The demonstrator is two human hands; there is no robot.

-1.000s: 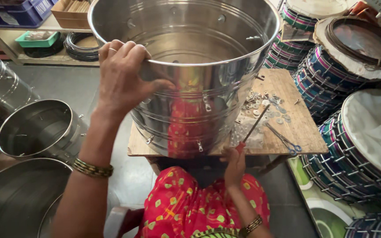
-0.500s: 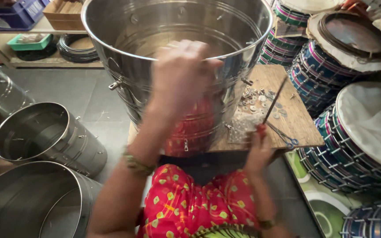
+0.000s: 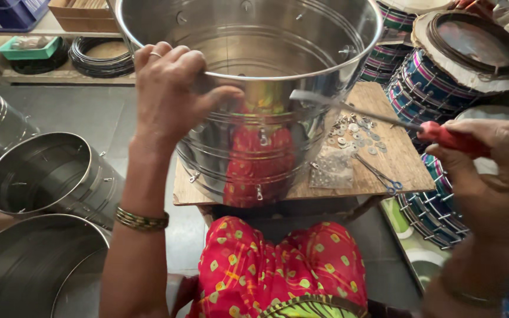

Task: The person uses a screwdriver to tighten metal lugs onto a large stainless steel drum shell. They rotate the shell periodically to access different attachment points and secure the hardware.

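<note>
Your left hand [image 3: 172, 94] is clamped over the near rim of the steel drum shell [image 3: 254, 76], fingers hooked inside, thumb pressed on the outer wall. Your right hand [image 3: 490, 176] is closed tight around the red handle of one screwdriver [image 3: 384, 121]. Its long axis runs nearly level, shaft pointing left from your fist toward the shell, the tip at the shell's outer wall just under the rim.

That shell stands upright, mouth open toward you, on the wooden board [image 3: 396, 171]; nothing lies inside it, only small fittings set around its wall. On the board just right of the shell lie a scatter of small metal washers [image 3: 354, 132], too many and too small to count, one clear packet of tiny parts [image 3: 331, 171], and one pair of pliers [image 3: 378, 174].

Left of the shell, lower down, three more bare steel shells [image 3: 48, 176] stand open, holding nothing that shows. Right of the shell, finished drums with striped sides [image 3: 437, 82] are stacked; the count is unclear. Behind the shell to the left, a shelf holds one green tray [image 3: 27, 48] and a coil of black rings [image 3: 98, 56].
</note>
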